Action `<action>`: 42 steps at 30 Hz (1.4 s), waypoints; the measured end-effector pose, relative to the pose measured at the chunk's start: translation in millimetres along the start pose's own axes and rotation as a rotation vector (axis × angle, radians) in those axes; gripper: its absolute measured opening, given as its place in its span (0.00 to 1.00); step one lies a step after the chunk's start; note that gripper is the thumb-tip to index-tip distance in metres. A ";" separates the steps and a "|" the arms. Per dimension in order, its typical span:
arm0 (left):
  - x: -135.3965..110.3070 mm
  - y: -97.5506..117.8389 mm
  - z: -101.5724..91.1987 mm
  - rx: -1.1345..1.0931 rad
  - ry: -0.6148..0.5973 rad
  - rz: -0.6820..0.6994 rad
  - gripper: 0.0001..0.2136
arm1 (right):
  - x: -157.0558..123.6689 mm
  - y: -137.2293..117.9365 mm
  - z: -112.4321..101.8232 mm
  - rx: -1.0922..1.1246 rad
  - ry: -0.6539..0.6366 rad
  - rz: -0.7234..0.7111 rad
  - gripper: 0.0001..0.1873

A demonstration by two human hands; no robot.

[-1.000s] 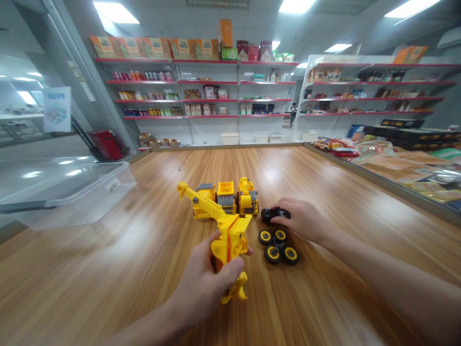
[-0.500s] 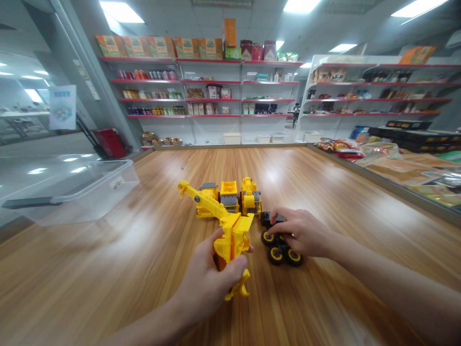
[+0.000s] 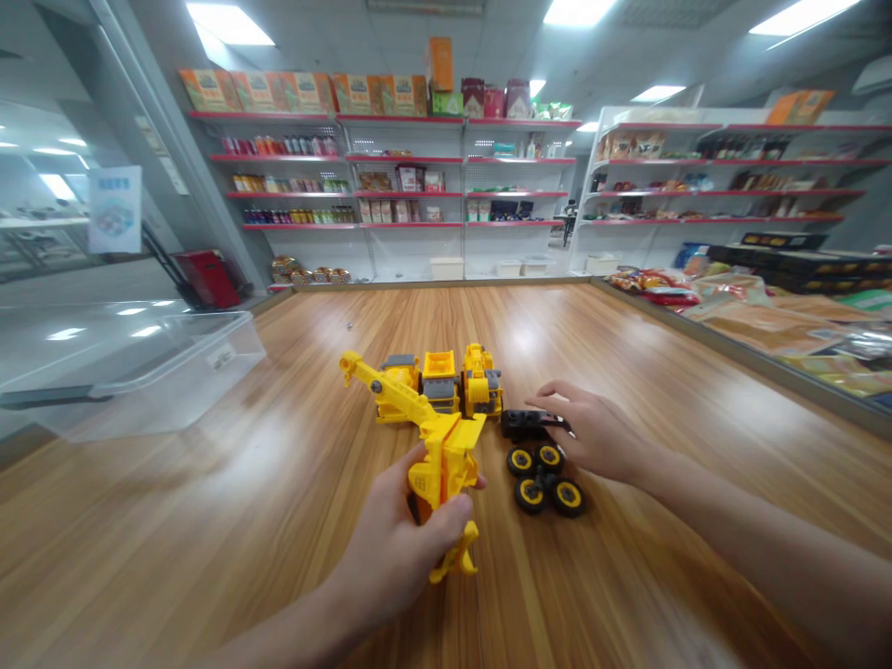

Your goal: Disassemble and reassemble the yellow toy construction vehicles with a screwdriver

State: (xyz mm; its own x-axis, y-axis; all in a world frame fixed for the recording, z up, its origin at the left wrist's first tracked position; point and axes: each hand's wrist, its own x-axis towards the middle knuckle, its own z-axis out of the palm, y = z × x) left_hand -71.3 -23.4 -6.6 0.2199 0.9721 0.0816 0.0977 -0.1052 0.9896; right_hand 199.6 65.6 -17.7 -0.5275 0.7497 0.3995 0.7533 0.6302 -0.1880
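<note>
Nearest me, the left hand point(image 3: 400, 534) clasps a yellow toy crane body point(image 3: 450, 455), thumb across it, its boom pointing away and to the left over the wooden tabletop point(image 3: 209, 520). To its right lies a wheel set point(image 3: 540, 483), black tyres with yellow hubs. Just beyond, the right hand point(image 3: 592, 432) reaches over one end of a black part point(image 3: 525, 425), fingers loosely spread; I cannot tell whether they grip it. I judge the step in hand as handling that piece while the crane body is held; lifting it would call for a firm pinch. Behind, three yellow toy vehicles point(image 3: 439, 383) stand in a row. I can't read the white label point(image 3: 221, 357) on the clear bin point(image 3: 174, 383) at left, the blue lettering on the sign point(image 3: 115, 209), or the orange boxes point(image 3: 279, 91) atop the shelves point(image 3: 411, 225).
</note>
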 end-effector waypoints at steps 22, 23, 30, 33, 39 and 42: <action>1.2 1.1 0.5 0.013 -0.009 -0.018 0.14 | 3.8 11.2 10.2 0.174 -0.083 -0.029 0.12; 1.3 0.9 0.5 0.014 -0.009 -0.018 0.14 | 3.7 9.9 10.1 0.177 -0.085 -0.035 0.12; -0.9 0.3 -0.2 0.014 -0.016 -0.034 0.14 | 4.4 3.4 3.5 0.153 -0.069 -0.038 0.12; 0.5 -2.0 -1.0 -0.017 -0.025 -0.053 0.15 | 5.4 -4.3 -4.8 0.128 0.025 0.012 0.12; 0.6 -6.1 -0.5 -0.116 -0.070 -0.101 0.19 | 1.1 -46.5 -11.3 0.344 0.115 0.083 0.11; -2.2 -6.0 0.3 -0.077 -0.138 -0.112 0.23 | -4.1 -65.1 -7.5 0.465 0.158 0.095 0.12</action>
State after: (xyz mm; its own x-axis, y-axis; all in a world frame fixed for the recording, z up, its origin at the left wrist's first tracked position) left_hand -72.0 -25.0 -12.8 0.3431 0.9384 -0.0410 0.0553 0.0234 0.9982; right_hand 155.7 20.0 -0.3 -0.3723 0.7912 0.4851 0.5214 0.6107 -0.5960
